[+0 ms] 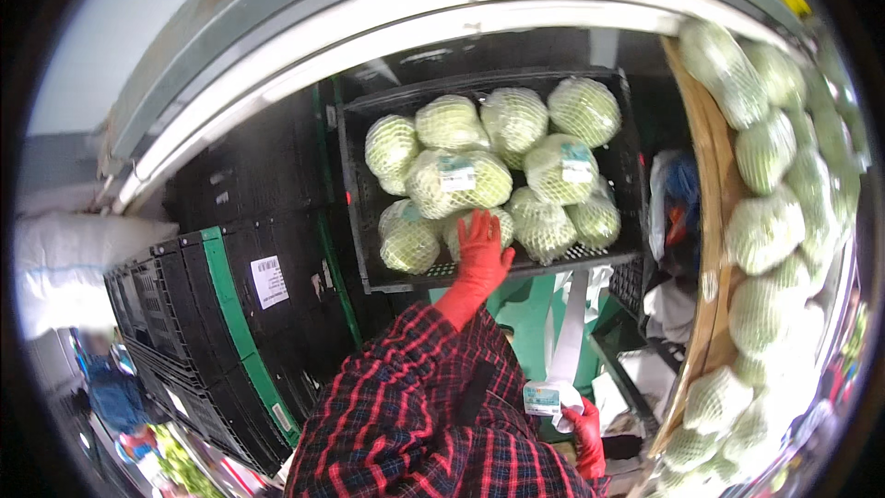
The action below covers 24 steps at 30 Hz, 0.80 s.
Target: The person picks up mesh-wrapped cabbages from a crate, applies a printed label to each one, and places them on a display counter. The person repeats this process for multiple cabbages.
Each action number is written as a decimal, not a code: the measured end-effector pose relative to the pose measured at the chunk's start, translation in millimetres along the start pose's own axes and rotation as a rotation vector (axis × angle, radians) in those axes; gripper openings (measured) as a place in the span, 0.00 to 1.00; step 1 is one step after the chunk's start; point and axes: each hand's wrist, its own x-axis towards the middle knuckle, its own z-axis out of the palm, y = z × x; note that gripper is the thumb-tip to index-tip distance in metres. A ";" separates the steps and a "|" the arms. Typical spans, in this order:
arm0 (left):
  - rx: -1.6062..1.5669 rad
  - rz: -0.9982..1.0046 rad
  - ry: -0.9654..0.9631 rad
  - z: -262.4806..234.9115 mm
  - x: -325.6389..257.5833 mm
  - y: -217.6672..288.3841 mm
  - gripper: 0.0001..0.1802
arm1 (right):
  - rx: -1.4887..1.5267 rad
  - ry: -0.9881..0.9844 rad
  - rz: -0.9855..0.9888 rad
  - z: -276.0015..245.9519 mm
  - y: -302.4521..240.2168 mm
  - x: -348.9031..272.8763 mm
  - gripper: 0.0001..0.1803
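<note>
The person's red-gloved left hand [483,256] lies with fingers spread on a net-wrapped cabbage [451,239] at the near side of a black crate [638,194]. The right hand [584,426], also in red, grips a white label strip [568,337]. More wrapped cabbages [764,232] lie beyond a wooden board [712,254] at right; black crates [198,309] stand stacked at left.
</note>
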 end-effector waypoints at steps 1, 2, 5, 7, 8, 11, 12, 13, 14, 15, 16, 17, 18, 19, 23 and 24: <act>-0.048 0.015 -0.014 -7.1 1.7 11.4 0.33 | -0.025 0.001 0.002 1.2 -6.9 2.8 0.18; -0.143 0.084 0.027 -2.5 -1.8 22.1 0.32 | -0.048 0.004 0.020 4.3 -14.8 5.3 0.19; -0.369 0.192 0.050 18.1 4.5 48.5 0.30 | -0.072 0.004 0.047 21.4 -46.5 4.6 0.20; -0.412 0.173 0.038 16.0 29.6 53.3 0.29 | -0.095 0.021 0.044 34.3 -67.6 2.1 0.20; -0.450 0.115 -0.027 17.7 41.5 54.8 0.28 | -0.115 0.023 0.074 32.8 -67.4 3.8 0.20; -0.485 0.051 -0.018 25.0 70.0 52.6 0.25 | -0.181 -0.006 0.065 43.1 -74.5 8.8 0.18; -0.514 0.055 -0.012 29.7 76.6 49.3 0.25 | -0.187 -0.021 0.089 44.0 -74.0 13.2 0.17; -0.544 0.058 -0.006 33.1 79.5 46.9 0.24 | -0.181 -0.028 0.090 46.5 -77.3 12.9 0.16; -0.662 0.113 0.186 37.7 75.8 37.3 0.24 | -0.193 -0.034 0.077 43.3 -75.2 17.5 0.16; -0.683 0.140 0.158 29.9 72.5 20.5 0.24 | -0.192 -0.037 0.069 39.9 -68.2 21.5 0.17; -0.407 0.072 -0.151 2.3 82.6 1.2 0.25 | -0.168 -0.040 0.071 39.5 -66.8 25.0 0.17; -0.138 0.148 -0.038 -15.0 82.8 -18.8 0.28 | -0.142 -0.039 0.075 40.7 -67.2 27.8 0.17; 0.258 0.256 -0.007 -30.6 84.5 -39.0 0.32 | -0.172 -0.039 0.096 40.9 -74.1 28.8 0.17; 0.158 0.320 -0.071 -39.1 93.1 -72.3 0.35 | -0.148 -0.043 0.099 43.1 -77.4 30.2 0.17; 0.123 0.370 -0.084 -73.0 134.7 -94.7 0.36 | -0.158 -0.080 0.065 31.0 -62.1 44.8 0.18; 0.085 0.365 -0.103 -74.4 143.2 -96.9 0.36 | -0.147 -0.071 0.089 28.3 -58.7 44.5 0.18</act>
